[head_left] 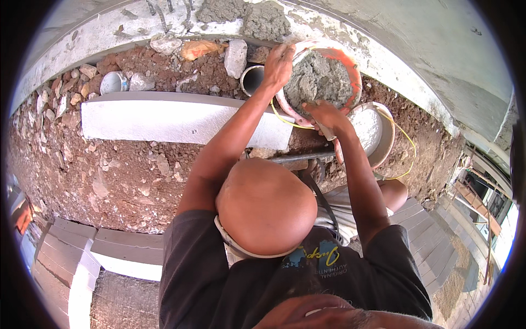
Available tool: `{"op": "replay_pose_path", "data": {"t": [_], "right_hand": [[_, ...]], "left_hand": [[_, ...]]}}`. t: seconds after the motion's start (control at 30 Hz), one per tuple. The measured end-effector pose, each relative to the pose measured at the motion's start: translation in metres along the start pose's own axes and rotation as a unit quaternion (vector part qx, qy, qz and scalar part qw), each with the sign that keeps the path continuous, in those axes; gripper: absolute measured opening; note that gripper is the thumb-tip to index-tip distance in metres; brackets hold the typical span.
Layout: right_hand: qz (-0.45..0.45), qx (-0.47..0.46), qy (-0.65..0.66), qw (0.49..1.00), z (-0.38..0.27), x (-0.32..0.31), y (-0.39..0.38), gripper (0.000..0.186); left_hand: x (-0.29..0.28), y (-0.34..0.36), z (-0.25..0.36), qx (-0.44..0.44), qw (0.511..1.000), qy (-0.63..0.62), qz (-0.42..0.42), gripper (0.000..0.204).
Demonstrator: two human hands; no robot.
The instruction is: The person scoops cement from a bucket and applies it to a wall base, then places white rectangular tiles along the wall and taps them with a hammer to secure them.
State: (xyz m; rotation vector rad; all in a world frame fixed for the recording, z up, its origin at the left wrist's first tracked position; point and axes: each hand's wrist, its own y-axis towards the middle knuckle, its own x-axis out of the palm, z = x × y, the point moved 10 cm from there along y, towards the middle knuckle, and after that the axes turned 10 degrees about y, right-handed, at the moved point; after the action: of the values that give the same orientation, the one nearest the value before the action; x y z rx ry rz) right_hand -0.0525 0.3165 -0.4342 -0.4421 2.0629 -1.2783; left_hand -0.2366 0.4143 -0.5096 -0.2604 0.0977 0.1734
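A round orange-red bucket [355, 74] full of wet grey mortar [315, 79] stands against the low concrete ledge. My left hand [278, 66] is closed on the bucket's left rim, with the arm stretched forward. Over the near side of the bucket, my right hand [329, 118] is wrapped round the handle of a trowel [327, 132]. The trowel's blade cannot be made out against the mortar and my fingers. Just right of that hand sits a second, smaller bucket [390, 134] with pale greyish liquid inside and a thin yellow handle [412, 148].
A long white block [164, 118] lies on the rubble-strewn soil at left. Two pipe openings [252, 80] [113, 83] and loose stones [235, 58] line the ledge [71, 63]. Mortar lumps [266, 22] rest on it near metal bars [159, 15]. My bent knee [266, 208] fills the middle.
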Motion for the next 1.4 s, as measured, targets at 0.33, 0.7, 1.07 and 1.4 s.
{"op": "replay_pose_path", "data": {"t": [0.33, 0.7, 1.07, 1.4], "right_hand": [[-0.05, -0.017, 0.29, 0.956, 0.032, 0.005, -0.041, 0.034], [-0.057, -0.083, 0.123, 0.987, 0.003, -0.093, -0.068, 0.045], [0.201, -0.384, -0.178, 0.883, -0.132, -0.165, -0.042, 0.04], [0.398, -0.266, -0.258, 0.839, -0.096, -0.182, -0.035, 0.042]], "left_hand": [[0.009, 0.005, -0.016, -0.076, 0.986, -0.138, -0.046, 0.062], [0.01, -0.005, 0.014, -0.073, 0.977, -0.164, -0.112, 0.081], [-0.001, 0.003, -0.003, -0.081, 0.985, -0.147, -0.026, 0.07], [-0.009, 0.001, -0.004, -0.054, 0.998, -0.029, 0.015, 0.045]]}}
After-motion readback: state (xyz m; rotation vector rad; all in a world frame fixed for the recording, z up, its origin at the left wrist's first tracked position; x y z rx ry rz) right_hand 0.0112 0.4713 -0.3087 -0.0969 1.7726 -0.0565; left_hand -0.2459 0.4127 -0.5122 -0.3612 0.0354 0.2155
